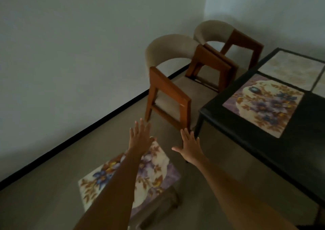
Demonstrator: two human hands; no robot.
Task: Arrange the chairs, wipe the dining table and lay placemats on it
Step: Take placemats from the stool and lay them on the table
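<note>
Single head-worn view, angled down over outstretched arms toward the room corner.

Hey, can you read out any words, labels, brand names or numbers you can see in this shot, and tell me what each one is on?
None: no readable text anywhere in this view.
Floral purple-and-cream placemat on the black dining table: flower pattern only, no lettering.
Matching floral placemat on the stool below the arms: pattern only.
Pale beige placemat further along the table: faint pattern, too dim to tell.
Two brown wooden chairs with beige curved backs: no labels visible.
</note>
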